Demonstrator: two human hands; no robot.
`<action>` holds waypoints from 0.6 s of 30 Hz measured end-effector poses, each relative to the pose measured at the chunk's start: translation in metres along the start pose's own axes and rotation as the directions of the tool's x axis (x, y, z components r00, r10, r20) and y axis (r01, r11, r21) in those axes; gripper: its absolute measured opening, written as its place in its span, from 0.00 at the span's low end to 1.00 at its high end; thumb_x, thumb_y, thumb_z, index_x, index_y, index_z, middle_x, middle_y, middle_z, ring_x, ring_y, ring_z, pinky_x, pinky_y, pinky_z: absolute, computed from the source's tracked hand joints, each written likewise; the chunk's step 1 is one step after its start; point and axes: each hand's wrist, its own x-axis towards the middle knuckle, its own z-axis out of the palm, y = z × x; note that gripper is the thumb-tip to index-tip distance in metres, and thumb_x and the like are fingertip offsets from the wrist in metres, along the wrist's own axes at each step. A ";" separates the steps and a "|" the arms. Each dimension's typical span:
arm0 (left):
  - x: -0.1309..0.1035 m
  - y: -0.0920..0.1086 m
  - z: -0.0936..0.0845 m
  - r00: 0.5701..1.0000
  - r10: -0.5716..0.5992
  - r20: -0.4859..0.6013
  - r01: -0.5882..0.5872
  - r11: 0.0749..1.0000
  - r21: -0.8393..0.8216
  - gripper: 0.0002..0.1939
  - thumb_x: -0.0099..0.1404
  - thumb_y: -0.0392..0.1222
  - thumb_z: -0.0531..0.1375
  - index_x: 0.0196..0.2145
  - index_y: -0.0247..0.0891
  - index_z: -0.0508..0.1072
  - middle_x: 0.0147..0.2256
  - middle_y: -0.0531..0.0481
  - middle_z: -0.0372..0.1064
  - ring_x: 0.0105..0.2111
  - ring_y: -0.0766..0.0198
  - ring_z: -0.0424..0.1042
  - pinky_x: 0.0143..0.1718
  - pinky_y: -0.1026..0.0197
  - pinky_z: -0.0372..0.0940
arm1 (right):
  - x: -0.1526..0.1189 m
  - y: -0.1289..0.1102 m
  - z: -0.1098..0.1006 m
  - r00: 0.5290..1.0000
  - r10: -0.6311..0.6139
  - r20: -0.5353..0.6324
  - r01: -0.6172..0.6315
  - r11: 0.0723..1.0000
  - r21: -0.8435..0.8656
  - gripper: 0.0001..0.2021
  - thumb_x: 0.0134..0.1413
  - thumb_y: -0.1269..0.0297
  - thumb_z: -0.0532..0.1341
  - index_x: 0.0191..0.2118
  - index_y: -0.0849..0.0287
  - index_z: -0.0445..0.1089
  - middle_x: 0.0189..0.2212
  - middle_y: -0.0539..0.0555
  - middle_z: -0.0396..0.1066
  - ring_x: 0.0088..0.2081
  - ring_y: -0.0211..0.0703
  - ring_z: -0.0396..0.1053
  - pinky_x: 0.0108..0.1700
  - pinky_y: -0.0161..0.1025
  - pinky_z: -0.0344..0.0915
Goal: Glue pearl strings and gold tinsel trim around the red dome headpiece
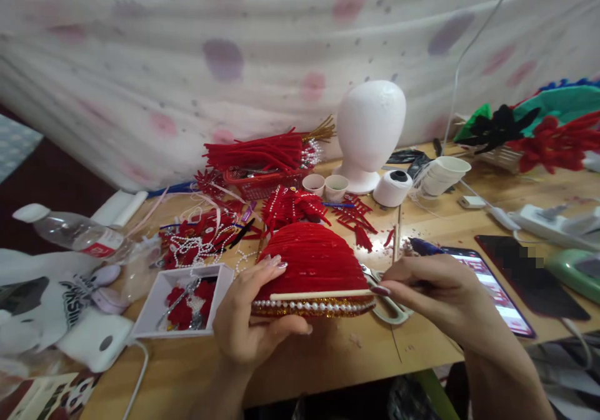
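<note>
The left hand [250, 310] grips the left side of a red ribbed headpiece [309, 264], its fingers spread over the red surface and its thumb under the lower edge. The headpiece is held above the front of the wooden table [300, 376], its lower edge carrying a gold band [309, 312] and a row of white pearls [328, 306]. A thin pale strip [319, 295] lies along the red part just above the pearls. The right hand [431, 289] is at the strip's right end, thumb and index finger nearly closed together; whether they pinch the strip cannot be told. Scissors [394, 312] lie behind and beside the headpiece's right edge, partly hidden. A white open box [143, 317] with red pieces stands near the left hand, and a white foam head [370, 126] stands upright beyond the headpiece.
</note>
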 end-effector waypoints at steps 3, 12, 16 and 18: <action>0.006 0.003 0.004 0.999 0.029 -0.027 -0.030 0.999 -0.037 0.25 0.64 0.55 0.65 0.53 0.39 0.69 0.45 0.40 0.80 0.50 0.52 0.79 0.54 0.49 0.74 | 0.001 0.010 0.012 0.965 0.235 -0.115 -0.204 0.952 0.228 0.22 0.58 0.46 0.66 0.23 0.57 0.71 0.14 0.47 0.62 0.16 0.33 0.54 0.17 0.33 0.48; 0.013 0.008 0.002 0.969 0.222 0.106 -0.228 0.972 0.050 0.11 0.75 0.36 0.54 0.52 0.37 0.70 0.51 0.39 0.77 0.58 0.56 0.72 0.57 0.46 0.71 | 0.003 0.039 0.040 0.908 0.417 -0.030 -0.336 0.771 0.541 0.23 0.53 0.42 0.68 0.26 0.56 0.64 0.17 0.43 0.53 0.20 0.32 0.46 0.21 0.33 0.42; 0.014 0.009 0.003 0.973 0.204 0.105 -0.212 0.975 0.064 0.09 0.75 0.35 0.54 0.50 0.37 0.71 0.50 0.39 0.77 0.57 0.57 0.73 0.58 0.48 0.71 | 0.002 0.038 0.037 0.905 0.426 -0.003 -0.355 0.759 0.546 0.23 0.54 0.42 0.67 0.26 0.56 0.63 0.18 0.43 0.51 0.20 0.32 0.45 0.21 0.32 0.43; 0.014 0.011 0.005 0.974 0.203 0.105 -0.209 0.976 0.055 0.09 0.74 0.35 0.54 0.49 0.36 0.71 0.49 0.39 0.78 0.57 0.58 0.73 0.58 0.49 0.70 | 0.003 0.038 0.037 0.906 0.423 0.006 -0.358 0.759 0.543 0.23 0.54 0.42 0.67 0.26 0.56 0.63 0.19 0.43 0.52 0.20 0.32 0.47 0.21 0.32 0.44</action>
